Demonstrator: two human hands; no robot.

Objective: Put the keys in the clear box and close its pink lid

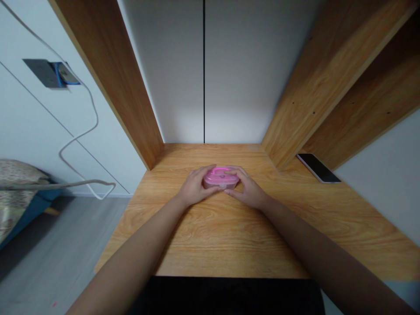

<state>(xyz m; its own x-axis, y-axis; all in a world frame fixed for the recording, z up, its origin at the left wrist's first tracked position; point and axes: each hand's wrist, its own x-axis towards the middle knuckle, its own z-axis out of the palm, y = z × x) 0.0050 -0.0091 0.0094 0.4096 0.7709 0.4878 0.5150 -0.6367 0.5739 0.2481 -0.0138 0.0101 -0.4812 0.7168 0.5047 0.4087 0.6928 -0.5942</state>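
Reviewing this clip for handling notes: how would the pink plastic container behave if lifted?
The pink plastic container is probably fairly stiff, given its moulded shape, and likely light for its size, though any contents are unclear. Its smooth, shiny surface may be slippery, but its low, flat form should resist rolling or tipping on the wooden desk.

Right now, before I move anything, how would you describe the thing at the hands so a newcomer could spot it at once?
Find the light wood-grain desk between the wooden shelf sides, then look to its middle, where the left hand and right hand meet. Cupped between them sits a small rounded pink translucent plastic box. It is the only pink thing on the desk, unlike the flat black smartphone lying off to the right.
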